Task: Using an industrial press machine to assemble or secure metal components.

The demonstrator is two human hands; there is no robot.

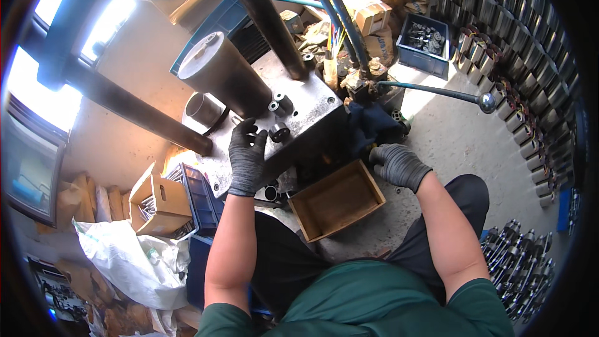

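My left hand (245, 159), in a grey glove, is over the near edge of a metal press table (318, 107). Its thumb and fingers are apart, with nothing seen between them. A small shiny pin (236, 121) is by its fingertips, and a short dark ring-shaped part (279, 131) lies just right of the thumb. Behind these stand another small cylinder (282, 105) and a large grey metal cylinder (224, 75). My right hand (401, 166), gloved too, is curled beside a dark blue cloth (377, 126) at the table's right end. Whatever its fingers close on is hidden.
A wooden box (337, 201) is below the table edge, between my knees. Dark press columns (265, 19) rise from the table. A ball-ended lever (437, 89) juts right. Stacked metal cylinders (499, 31) line the right side; a blue bin (424, 43) holds metal parts.
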